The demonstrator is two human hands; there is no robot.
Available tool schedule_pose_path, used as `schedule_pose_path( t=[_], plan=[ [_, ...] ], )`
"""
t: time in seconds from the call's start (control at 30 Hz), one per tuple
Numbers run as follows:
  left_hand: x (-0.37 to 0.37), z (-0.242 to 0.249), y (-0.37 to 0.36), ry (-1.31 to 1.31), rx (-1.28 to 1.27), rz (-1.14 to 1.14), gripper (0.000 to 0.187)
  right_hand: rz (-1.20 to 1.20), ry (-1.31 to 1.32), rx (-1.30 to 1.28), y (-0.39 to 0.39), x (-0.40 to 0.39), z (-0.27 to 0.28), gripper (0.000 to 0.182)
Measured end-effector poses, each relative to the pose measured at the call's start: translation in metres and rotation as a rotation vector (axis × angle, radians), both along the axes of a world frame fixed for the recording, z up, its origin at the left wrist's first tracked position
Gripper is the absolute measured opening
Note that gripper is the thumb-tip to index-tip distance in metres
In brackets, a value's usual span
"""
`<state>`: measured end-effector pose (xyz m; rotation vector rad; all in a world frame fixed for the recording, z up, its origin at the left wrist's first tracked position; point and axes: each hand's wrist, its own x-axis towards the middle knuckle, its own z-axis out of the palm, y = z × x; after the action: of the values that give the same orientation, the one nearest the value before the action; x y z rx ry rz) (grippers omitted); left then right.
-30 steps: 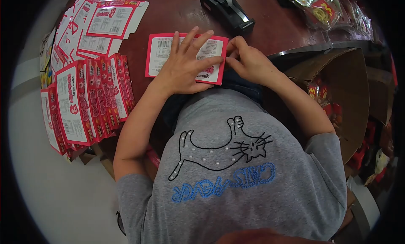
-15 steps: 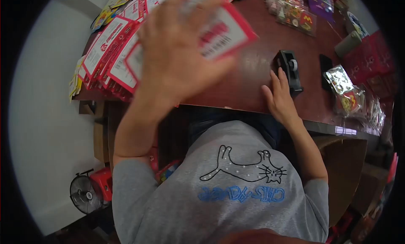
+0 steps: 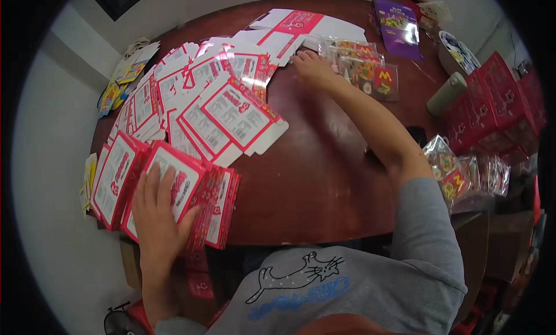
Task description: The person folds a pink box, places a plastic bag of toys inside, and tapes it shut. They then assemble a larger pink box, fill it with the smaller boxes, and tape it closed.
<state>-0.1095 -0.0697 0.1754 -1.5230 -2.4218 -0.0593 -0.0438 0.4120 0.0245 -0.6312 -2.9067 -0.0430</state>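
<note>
My left hand [image 3: 159,210] lies with fingers spread on top of a stack of red and white boxes [image 3: 185,175] at the table's front left edge. Across the table, my right hand [image 3: 313,68] reaches to the far middle, between white and red flat cartons [image 3: 272,42] and clear plastic packets [image 3: 370,74] with colourful pieces inside. Its fingers curve down near the cartons' edge; whether they grip anything is hard to make out. Many flattened cartons [image 3: 231,112] fan out over the left half of the table.
On the dark red table [image 3: 289,190], a purple pouch [image 3: 399,28] lies at the back right. A bowl [image 3: 457,52], a green cylinder [image 3: 447,94], red boxes [image 3: 486,109] and more shiny packets [image 3: 454,173] line the right side. My right forearm partly covers a black object.
The view has shifted toward the far side of the table. My left hand has come down onto the box stack, and my right hand has moved from beside the black tape dispenser to the far middle.
</note>
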Motion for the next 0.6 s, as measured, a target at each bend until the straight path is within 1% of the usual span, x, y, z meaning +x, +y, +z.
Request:
schedule_pose_path(
  t=[0.03,0.07,0.1,0.13,0.17,0.23,0.27,0.33,0.4,0.43,0.47,0.5,0.53,0.57,0.6],
  plan=[
    [0.003,0.004,0.002,-0.05,-0.025,0.031,0.08,0.011,0.004,0.012,0.029,-0.023,-0.003,0.066],
    [0.005,0.006,0.005,-0.103,-0.054,0.067,0.08,-0.003,-0.053,-0.038,0.054,-0.047,-0.009,0.068],
    [0.007,0.007,0.007,-0.1,-0.052,0.086,0.08,-0.014,-0.11,-0.092,0.072,-0.069,-0.013,0.07],
    [0.008,0.008,0.01,-0.102,-0.07,0.109,0.081,0.054,-0.144,-0.095,0.083,-0.082,-0.016,0.082],
    [0.008,0.008,0.011,-0.107,-0.097,0.133,0.081,0.072,-0.144,-0.108,0.092,-0.094,-0.021,0.082],
    [0.005,0.006,0.011,-0.15,-0.11,0.156,0.082,0.198,-0.304,0.032,0.102,-0.112,-0.028,0.093],
    [0.004,0.007,0.01,-0.158,-0.126,0.169,0.084,0.164,-0.313,0.007,0.116,-0.122,-0.031,0.101],
    [0.001,0.005,0.008,-0.177,-0.158,0.161,0.086,-0.145,-0.114,-0.122,0.141,-0.117,-0.019,0.095],
    [0.002,0.003,0.007,-0.173,-0.172,0.186,0.09,-0.33,-0.148,0.057,0.154,-0.079,-0.01,0.096],
    [0.009,0.013,0.026,-0.194,-0.181,0.169,0.09,-0.344,-0.172,0.054,0.153,-0.065,-0.002,0.096],
    [0.022,0.031,0.057,-0.267,-0.325,0.416,0.089,-0.347,-0.378,-0.018,0.151,-0.05,0.007,0.092],
    [0.023,0.029,0.056,-0.313,-0.395,0.535,0.089,-0.347,-0.581,-0.09,0.149,-0.036,0.01,0.088],
    [0.024,0.026,0.054,-0.352,-0.473,0.652,0.089,-0.357,-0.598,-0.083,0.153,-0.024,0.009,0.088],
    [0.008,0.005,0.02,-0.246,-0.305,0.404,0.088,-0.401,-0.616,-0.105,0.16,-0.011,0.007,0.088],
    [0.0,-0.004,0.01,-0.131,-0.14,0.154,0.088,-0.446,-0.626,-0.136,0.166,0.002,0.003,0.087]
  ],
)
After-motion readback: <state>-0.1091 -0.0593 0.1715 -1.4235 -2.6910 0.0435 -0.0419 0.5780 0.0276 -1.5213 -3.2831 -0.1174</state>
